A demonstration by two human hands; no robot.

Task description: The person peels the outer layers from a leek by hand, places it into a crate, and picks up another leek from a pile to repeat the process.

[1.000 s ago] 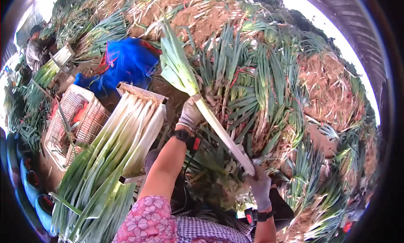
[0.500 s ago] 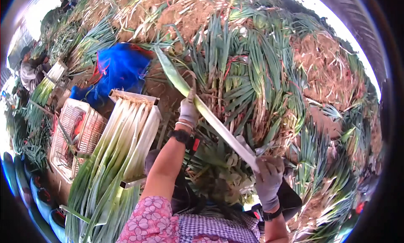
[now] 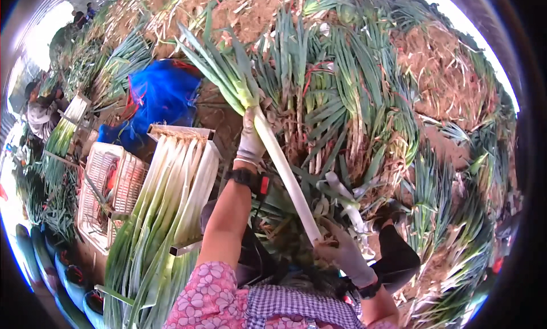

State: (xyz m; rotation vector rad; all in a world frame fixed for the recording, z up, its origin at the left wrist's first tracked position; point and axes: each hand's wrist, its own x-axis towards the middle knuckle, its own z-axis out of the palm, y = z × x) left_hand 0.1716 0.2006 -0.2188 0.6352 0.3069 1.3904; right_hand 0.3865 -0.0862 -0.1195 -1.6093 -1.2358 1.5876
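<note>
Leek [image 3: 287, 178] gripped at two spots

Left gloved hand [image 3: 249, 139]: fingers wrapped round stalk just below leaves; right gloved hand [image 3: 345, 254]: fingers pinching root end. Leek slants in front of body, leaves up-left. Left of it: leek bundle [image 3: 165, 198] in metal rack [image 3: 185, 249], then crate [image 3: 128, 183]; blue netting [image 3: 162, 95] beyond

A narrow gap [image 3: 226, 134] parts the left fingers [image 3: 249, 119] from the obstructing metal rack [image 3: 187, 248].

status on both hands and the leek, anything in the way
Left hand grips leek below its leaves. Right hand at white lower end. Nothing seen blocking; loaded rack at left.
</note>
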